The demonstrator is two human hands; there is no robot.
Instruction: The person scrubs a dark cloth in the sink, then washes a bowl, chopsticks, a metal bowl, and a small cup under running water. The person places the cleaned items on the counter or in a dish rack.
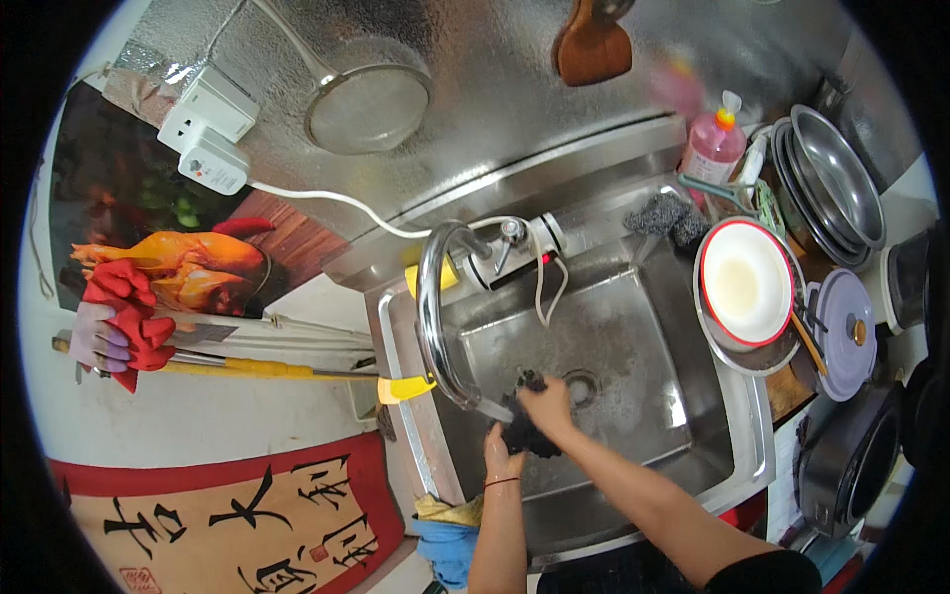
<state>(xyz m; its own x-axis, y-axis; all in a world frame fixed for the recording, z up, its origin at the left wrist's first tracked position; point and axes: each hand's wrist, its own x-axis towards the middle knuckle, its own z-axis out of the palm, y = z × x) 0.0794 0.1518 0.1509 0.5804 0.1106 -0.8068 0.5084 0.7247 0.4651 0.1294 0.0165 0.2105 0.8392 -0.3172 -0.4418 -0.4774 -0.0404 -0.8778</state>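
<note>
Both of my hands grip a dark, wet cloth-like bundle [528, 431] low over a stainless steel sink [631, 349]. My left hand [505, 454] holds its lower left side, fingers partly hidden by it. My right hand [548, 408] closes on its upper right side, beside the drain [581, 387]. Water runs from the spout of a curved chrome faucet [430, 312] onto the bundle. Whether it is a rag or some other dark material cannot be told.
A red-rimmed white bowl [746, 282] sits in a metal basin at the sink's right edge. Dark scouring pads [666, 217] and a pink soap bottle [712, 148] stand behind. A white cord [334, 195] reaches the faucet heater. Blue cloth [447, 546] hangs at the front left corner.
</note>
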